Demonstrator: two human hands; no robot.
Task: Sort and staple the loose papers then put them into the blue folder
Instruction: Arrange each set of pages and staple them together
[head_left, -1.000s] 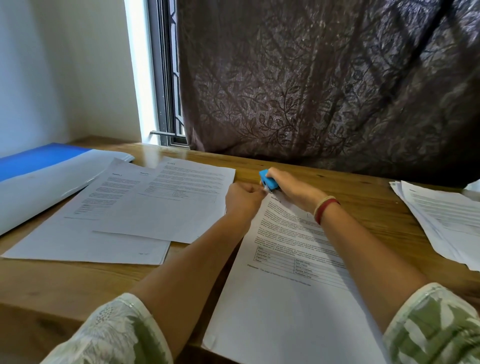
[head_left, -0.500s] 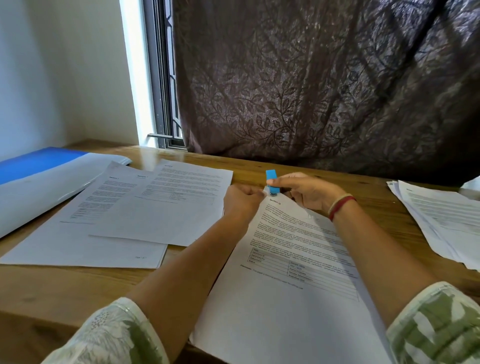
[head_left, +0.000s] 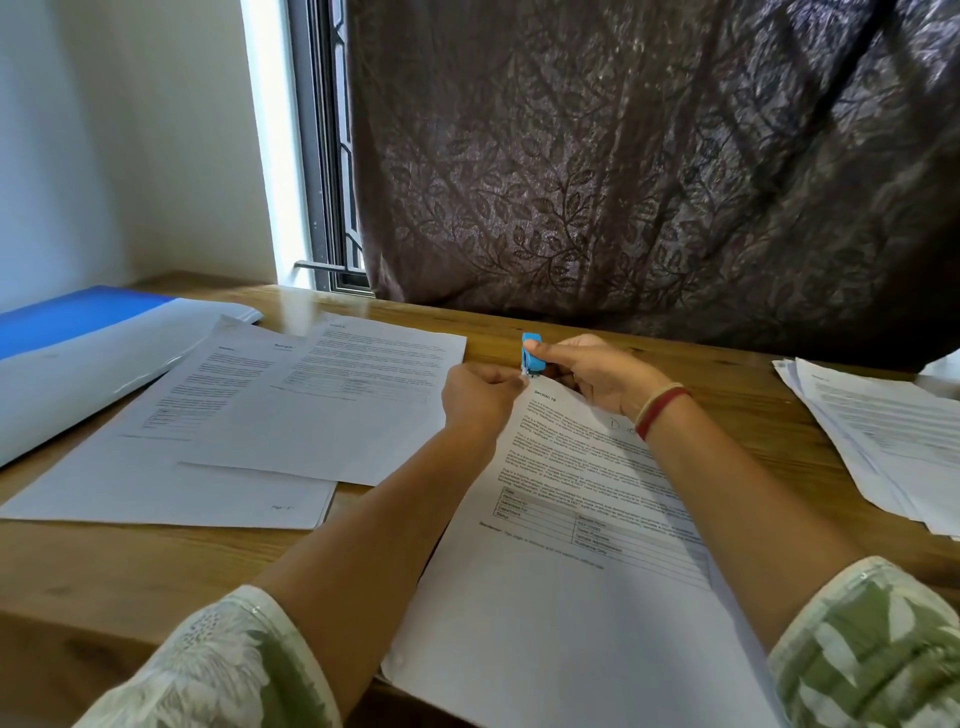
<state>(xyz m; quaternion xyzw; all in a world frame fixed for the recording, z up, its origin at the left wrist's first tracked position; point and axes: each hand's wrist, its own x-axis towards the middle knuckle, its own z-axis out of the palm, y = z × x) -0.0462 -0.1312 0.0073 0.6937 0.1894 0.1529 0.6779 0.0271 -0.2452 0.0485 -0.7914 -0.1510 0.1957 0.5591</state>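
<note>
Blue folder (head_left: 78, 317) lies open at ten o'clock on the wooden table (head_left: 156, 566), not yet loaded; two printed sets (head_left: 291, 410) overlap just beside it, staples not discernible. At centre, left hand (head_left: 478, 397) is clenched, pinching the top-left corner of the Section 10 set (head_left: 571, 545); right hand (head_left: 597, 379) at one o'clock grips the small blue stapler (head_left: 531, 356), its mouth at that corner. Step in hand, by judgement: stapling this set; the next move calls for a firm squeeze with the sheets kept aligned. Loose papers (head_left: 883, 441) wait at three o'clock, well apart.
</note>
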